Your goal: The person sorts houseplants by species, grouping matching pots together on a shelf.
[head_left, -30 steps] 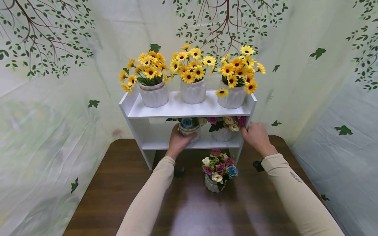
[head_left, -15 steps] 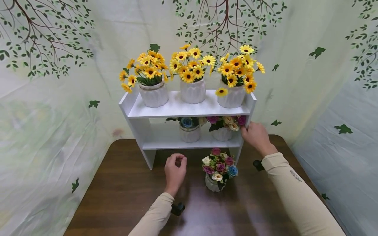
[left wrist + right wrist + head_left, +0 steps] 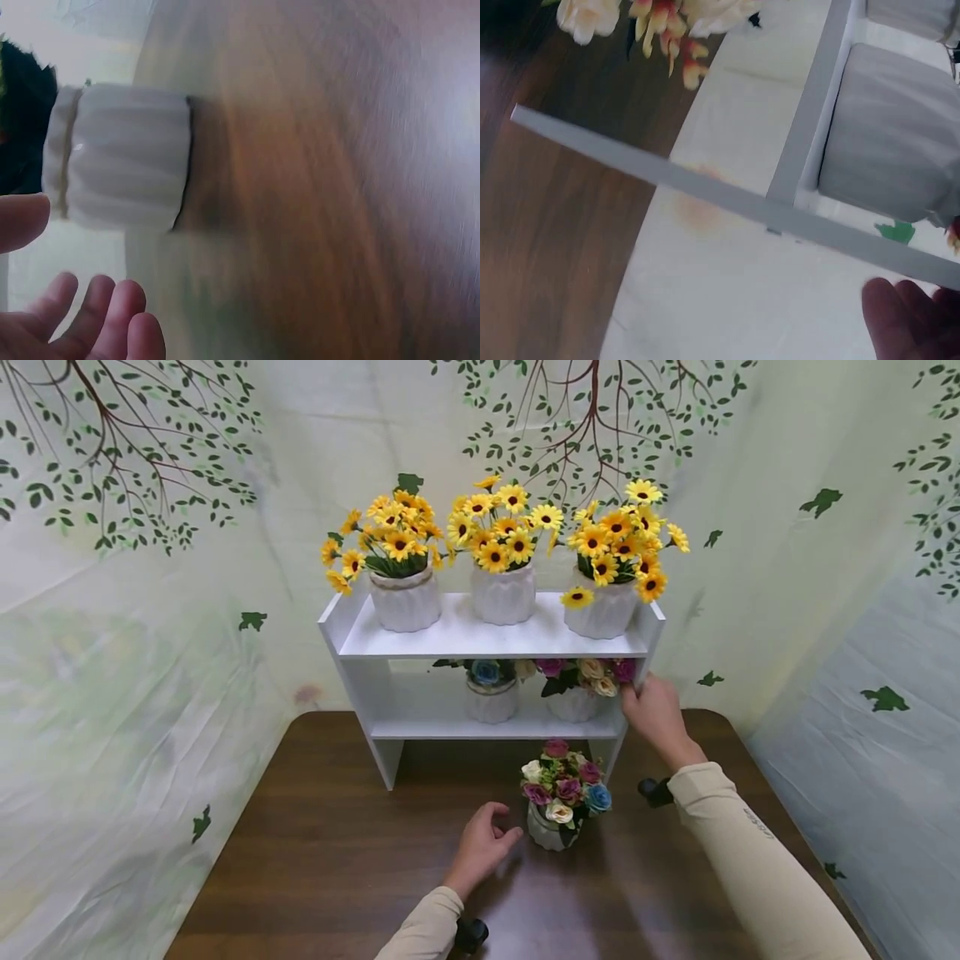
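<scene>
A white pot of mixed roses (image 3: 551, 828), purple, cream and blue, stands upright on the table in front of the shelf. Just left of it is my left hand (image 3: 483, 847), fingers spread and loosely bent, holding nothing. In the left wrist view a gap shows between the fingertips (image 3: 127, 300) and the white pot (image 3: 131, 157). My right hand (image 3: 658, 718) grips the right side panel of the white shelf (image 3: 427, 727). The right wrist view has its fingers (image 3: 885, 311) by the panel's edge (image 3: 720, 196); their contact is partly hidden.
Three pots of yellow daisies (image 3: 504, 597) stand on the top board. On the middle board are a pot with a blue rose (image 3: 491, 702) and a pot of purple and cream roses (image 3: 573, 703), right of centre. Brown table (image 3: 315, 860) surrounds the shelf; a leaf-print cloth hangs behind.
My left hand has let go of the blue-rose pot on the middle board, drawn back, and come beside the pot on the table. My right hand stays at the shelf's side panel.
</scene>
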Demonstrator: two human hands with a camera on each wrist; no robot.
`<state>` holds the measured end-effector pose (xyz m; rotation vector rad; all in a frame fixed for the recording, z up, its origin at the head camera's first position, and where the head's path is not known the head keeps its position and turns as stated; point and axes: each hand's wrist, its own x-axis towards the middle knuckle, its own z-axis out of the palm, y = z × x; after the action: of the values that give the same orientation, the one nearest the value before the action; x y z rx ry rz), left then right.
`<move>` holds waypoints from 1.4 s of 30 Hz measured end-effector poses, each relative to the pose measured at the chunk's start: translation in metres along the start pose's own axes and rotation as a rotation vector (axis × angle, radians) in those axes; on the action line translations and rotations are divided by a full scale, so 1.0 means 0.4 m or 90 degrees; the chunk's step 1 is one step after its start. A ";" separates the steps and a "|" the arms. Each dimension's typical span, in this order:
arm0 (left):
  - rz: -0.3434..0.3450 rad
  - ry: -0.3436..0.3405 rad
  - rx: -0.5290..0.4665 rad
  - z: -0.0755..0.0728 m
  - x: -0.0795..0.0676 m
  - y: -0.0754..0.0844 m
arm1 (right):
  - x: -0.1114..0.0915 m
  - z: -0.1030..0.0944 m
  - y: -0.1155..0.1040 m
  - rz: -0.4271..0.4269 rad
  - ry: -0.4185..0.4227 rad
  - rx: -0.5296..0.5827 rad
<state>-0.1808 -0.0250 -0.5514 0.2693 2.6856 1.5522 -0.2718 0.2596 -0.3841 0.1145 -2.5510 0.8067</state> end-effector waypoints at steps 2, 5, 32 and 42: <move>-0.012 -0.006 -0.001 0.016 -0.004 0.002 | -0.007 0.004 -0.001 0.019 0.005 0.024; -0.020 0.004 -0.008 0.034 -0.004 0.006 | -0.014 0.000 -0.003 0.042 0.007 0.065; 0.011 0.074 0.082 0.139 0.035 0.040 | -0.035 0.009 0.001 0.048 0.157 0.182; 0.017 0.090 0.068 0.172 0.052 0.035 | -0.035 0.011 -0.005 0.062 0.163 0.195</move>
<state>-0.1918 0.0442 -0.5728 0.2050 2.8901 1.4907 -0.2606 0.2545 -0.3926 -0.0162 -2.1946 1.1665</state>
